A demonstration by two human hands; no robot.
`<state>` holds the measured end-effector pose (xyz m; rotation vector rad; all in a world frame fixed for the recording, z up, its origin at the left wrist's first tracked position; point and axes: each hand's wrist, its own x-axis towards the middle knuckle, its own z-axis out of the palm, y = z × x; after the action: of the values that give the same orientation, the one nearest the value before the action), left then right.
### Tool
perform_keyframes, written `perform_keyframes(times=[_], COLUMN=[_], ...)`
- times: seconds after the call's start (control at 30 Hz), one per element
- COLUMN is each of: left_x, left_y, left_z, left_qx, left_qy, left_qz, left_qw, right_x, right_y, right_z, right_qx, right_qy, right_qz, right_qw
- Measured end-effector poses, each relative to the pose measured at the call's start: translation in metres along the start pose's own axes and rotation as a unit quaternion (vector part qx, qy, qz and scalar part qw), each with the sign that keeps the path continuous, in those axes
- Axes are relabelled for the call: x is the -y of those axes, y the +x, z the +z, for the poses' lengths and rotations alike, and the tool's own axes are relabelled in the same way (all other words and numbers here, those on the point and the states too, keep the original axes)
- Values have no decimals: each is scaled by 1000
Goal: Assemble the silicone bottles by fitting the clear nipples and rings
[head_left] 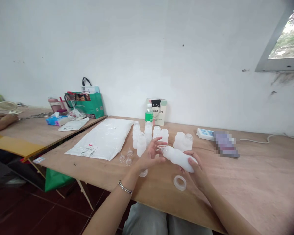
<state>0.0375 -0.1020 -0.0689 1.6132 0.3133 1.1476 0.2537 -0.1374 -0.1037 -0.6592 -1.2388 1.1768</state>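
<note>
Your wide plywood table (247,182) carries everything here, with a flat white plastic bag (104,138) lying to the left. Your right hand (196,169) curls around the base of a translucent white plastic bottle (178,157), held tilted with its neck toward your left. Your left hand (150,153) is half open, fingers spread, fingertips at the bottle's neck. Behind stand a cluster of matching frosted bottles (147,133), contents impossible to tell. A clear plastic ring (179,182) lies below the bottle, and small clear nipples (127,157) sit near the bag.
</note>
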Motion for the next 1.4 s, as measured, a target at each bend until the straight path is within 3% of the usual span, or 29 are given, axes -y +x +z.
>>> perform_keyframes(times=[0.13,0.3,0.43,0.6,0.7,0.87,0.97,1.1,1.27,1.4], left_x=[5,4,1,3,3,4,4,2,-2,4], left_y=[-1,2,2,2,2,0,0,1,0,0], left_z=[-2,1,4,5,5,3,1,-1,-1,-2], left_qx=[26,-65,-29,-61,-54,-45,-58,-10,15,-17], left_qy=[-13,-12,-36,-7,-8,49,98,73,-17,-36], left_qz=[7,-17,-2,-22,-8,-7,4,28,0,-17], left_qw=[1000,998,999,998,998,998,993,997,1000,999], right_x=[0,3,5,7,10,8,4,2,11,12], right_y=[0,1,2,2,2,1,3,6,5,3], right_z=[4,4,4,6,7,9,9,8,13,14], right_qx=[-12,27,-26,28,9,4,41,67,23,30], right_qy=[-30,53,41,56,76,5,5,37,44,49], right_qz=[17,47,51,87,82,92,132,210,156,153], right_qw=[999,997,998,994,994,996,990,975,987,987])
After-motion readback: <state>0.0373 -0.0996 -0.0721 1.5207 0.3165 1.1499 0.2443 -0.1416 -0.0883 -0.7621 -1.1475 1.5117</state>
